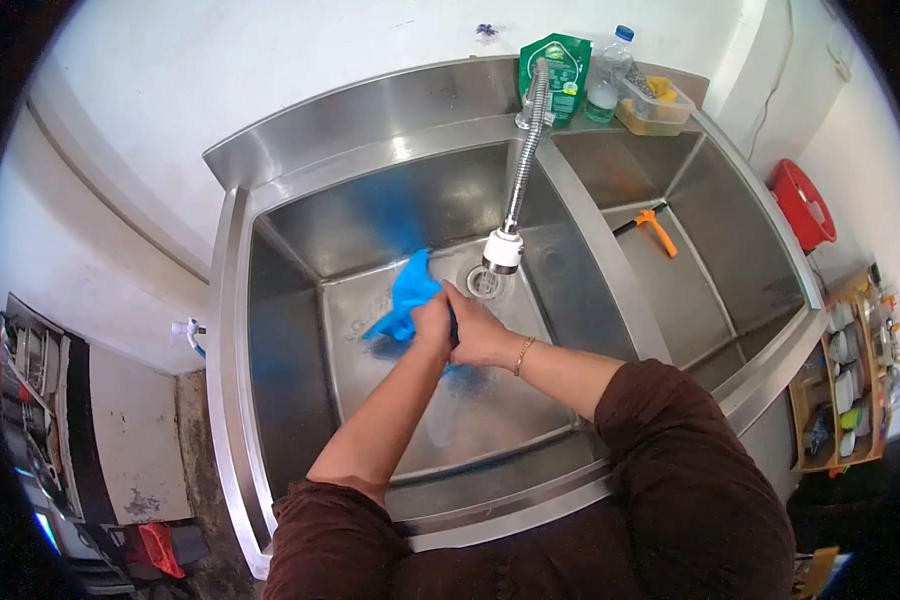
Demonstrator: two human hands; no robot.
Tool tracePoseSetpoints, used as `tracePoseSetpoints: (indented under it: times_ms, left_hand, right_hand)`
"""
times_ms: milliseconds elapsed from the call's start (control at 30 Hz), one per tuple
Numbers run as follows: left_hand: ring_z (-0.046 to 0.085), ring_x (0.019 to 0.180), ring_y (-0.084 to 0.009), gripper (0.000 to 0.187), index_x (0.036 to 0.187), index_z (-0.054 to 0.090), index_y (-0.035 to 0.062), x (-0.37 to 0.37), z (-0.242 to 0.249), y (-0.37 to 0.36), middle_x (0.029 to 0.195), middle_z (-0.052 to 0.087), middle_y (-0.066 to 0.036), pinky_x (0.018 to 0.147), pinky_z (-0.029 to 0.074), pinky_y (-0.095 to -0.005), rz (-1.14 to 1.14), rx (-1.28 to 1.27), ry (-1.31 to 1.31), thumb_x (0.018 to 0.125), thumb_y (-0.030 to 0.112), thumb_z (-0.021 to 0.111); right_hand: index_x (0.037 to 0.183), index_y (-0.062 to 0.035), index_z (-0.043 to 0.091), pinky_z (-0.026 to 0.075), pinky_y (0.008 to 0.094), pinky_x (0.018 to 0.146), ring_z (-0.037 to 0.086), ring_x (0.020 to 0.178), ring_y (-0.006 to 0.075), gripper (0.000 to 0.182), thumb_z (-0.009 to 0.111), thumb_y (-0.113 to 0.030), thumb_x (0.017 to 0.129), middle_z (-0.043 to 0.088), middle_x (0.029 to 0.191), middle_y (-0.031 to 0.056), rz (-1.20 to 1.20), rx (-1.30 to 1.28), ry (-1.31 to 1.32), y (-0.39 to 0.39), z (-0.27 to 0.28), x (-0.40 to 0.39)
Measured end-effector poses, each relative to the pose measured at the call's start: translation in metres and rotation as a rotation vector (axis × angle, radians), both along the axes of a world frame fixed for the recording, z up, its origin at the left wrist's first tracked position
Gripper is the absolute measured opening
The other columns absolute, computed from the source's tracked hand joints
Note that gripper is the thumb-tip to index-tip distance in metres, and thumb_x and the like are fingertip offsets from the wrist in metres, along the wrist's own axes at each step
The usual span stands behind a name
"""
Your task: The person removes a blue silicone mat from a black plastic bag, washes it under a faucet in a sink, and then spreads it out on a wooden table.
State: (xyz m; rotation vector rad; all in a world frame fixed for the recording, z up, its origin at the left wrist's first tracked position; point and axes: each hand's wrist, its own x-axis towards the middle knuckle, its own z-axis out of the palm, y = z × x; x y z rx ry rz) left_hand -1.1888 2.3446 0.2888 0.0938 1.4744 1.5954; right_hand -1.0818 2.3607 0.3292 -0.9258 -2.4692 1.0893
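Both hands are together over the left basin (430, 440) of a steel double sink. My left hand (431, 322) is closed on a bright blue cloth (413, 292), which spreads out beyond the fingers to the left. Pressed against it from the right, my right hand (478, 332) is also closed round the bunched cloth; its fingertips are partly hidden. Just above and right of the hands hangs the white-tipped flexible faucet (503, 250), over the drain (483, 283).
An orange-handled tool (657, 233) lies in the right basin (710, 290). Along the back ledge stand a green pouch (560, 75), a bottle (607, 80) and a plastic tub (655, 108). A red basin (802, 205) and a dish rack (845, 380) are at the right.
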Motion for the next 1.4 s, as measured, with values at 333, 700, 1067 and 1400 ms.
tracePoseSetpoints:
  times_ms: [333,700,1067,1400]
  left_hand:
    - [0.039,0.112,-0.0465,0.072,0.130,0.030,0.0035,-0.013,0.018,-0.010,0.125,0.039,-0.024,0.089,0.030,-0.0641,-0.603,-0.245,-0.444,0.084,0.059,0.031]
    - [0.054,0.100,-0.0313,0.076,0.114,0.050,0.0070,-0.012,0.002,-0.024,0.112,0.054,-0.018,0.084,0.044,-0.0464,-0.572,0.113,-0.621,0.071,0.070,0.049]
    - [0.059,0.090,-0.0294,0.040,0.111,0.049,0.0062,-0.027,-0.023,-0.017,0.104,0.057,-0.014,0.081,0.048,-0.0442,-0.319,0.129,-0.441,0.081,0.030,0.061]
    - [0.061,0.081,-0.0237,0.042,0.110,0.049,0.0072,0.020,0.002,-0.022,0.099,0.059,-0.010,0.061,0.053,-0.0364,-0.855,0.174,-0.467,0.079,0.031,0.064]
  right_hand:
    - [0.099,-0.0041,0.058,0.032,0.0617,0.086,0.051,0.103,0.0376,0.028,0.055,-0.014,0.073,0.059,0.104,0.0180,-0.336,0.449,-0.499,0.022,0.022,0.017]
    - [0.085,-0.0040,0.059,0.044,0.0456,0.073,0.057,0.083,0.0372,0.025,0.061,-0.018,0.065,0.060,0.085,0.0194,-0.116,0.027,0.054,-0.022,0.002,-0.002]
    - [0.086,0.0036,0.059,0.047,0.0293,0.064,0.059,0.072,0.0174,0.040,0.074,-0.027,0.064,0.061,0.081,0.0110,-0.128,-0.769,0.211,0.018,0.016,0.003]
    - [0.095,-0.0022,0.061,0.048,0.0308,0.067,0.062,0.077,0.0200,0.056,0.066,-0.052,0.070,0.063,0.088,0.0116,-0.454,-0.218,-0.109,0.057,-0.031,0.019]
